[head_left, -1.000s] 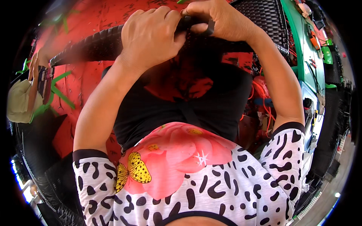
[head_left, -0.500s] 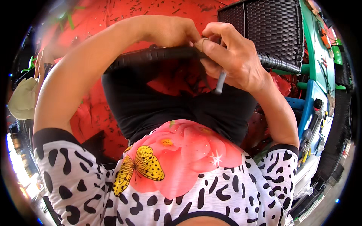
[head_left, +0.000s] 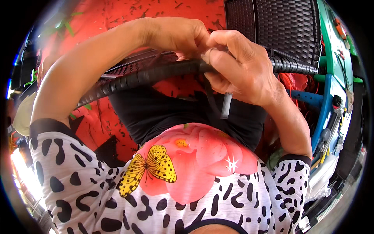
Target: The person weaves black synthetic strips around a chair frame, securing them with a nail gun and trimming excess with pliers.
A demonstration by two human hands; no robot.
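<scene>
A dark, strip-wrapped wicker frame rail runs across above my lap, curving down to the left. My left hand reaches over its far side, fingers bent and closed near my right hand; what they pinch is hidden. My right hand is closed at the rail, its thumb and forefinger meeting at the wrapped edge. Out of its lower side sticks the grey end of a slim tool, whose other end the palm hides. A narrow black strip hangs below the rail beside it.
A woven black wicker panel stands at the far right, joining the rail. Beyond it are a green-edged table with tools and a blue stool-like piece bearing more tools. Dark scraps litter the red floor covering.
The rail has tilted, its left end dropping toward me, and woven wicker now shows behind it. Both hands stay together at the rail, my right hand slightly lower.
</scene>
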